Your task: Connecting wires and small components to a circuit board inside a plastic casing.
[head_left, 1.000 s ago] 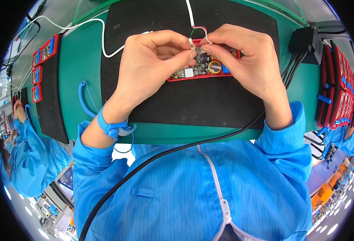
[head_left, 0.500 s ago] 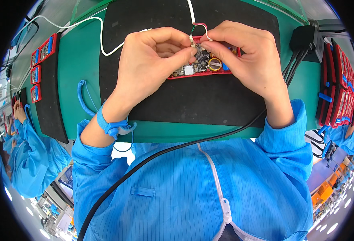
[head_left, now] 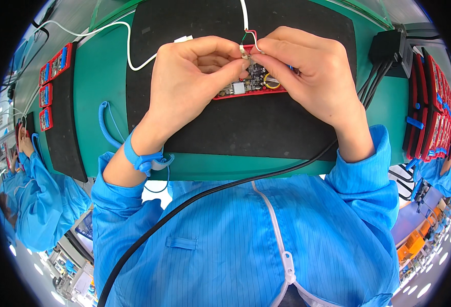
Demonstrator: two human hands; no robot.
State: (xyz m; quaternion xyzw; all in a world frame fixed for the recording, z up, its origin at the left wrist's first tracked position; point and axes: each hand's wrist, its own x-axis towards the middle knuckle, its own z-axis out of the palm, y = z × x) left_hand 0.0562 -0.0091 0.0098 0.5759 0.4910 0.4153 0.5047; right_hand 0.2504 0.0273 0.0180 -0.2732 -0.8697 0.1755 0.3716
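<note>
Item: one printed circuit board in a red rectangular case, lying on a large black mat, well in from the mat's near edge, between both hands. Fitted with a round yellow-rimmed cell.
Left hand: grip closed, thumb and forefinger pinching a small white connector above the case's far edge; blue wrist strap worn.
Right hand: grip closed, fingertips pinching a thin white wire from a thick white cable.
Support: green tabletop.
Also: red-cased boards along the tabletop's left edge; stacked red-cased units at its right edge; black box near its far right corner.
</note>
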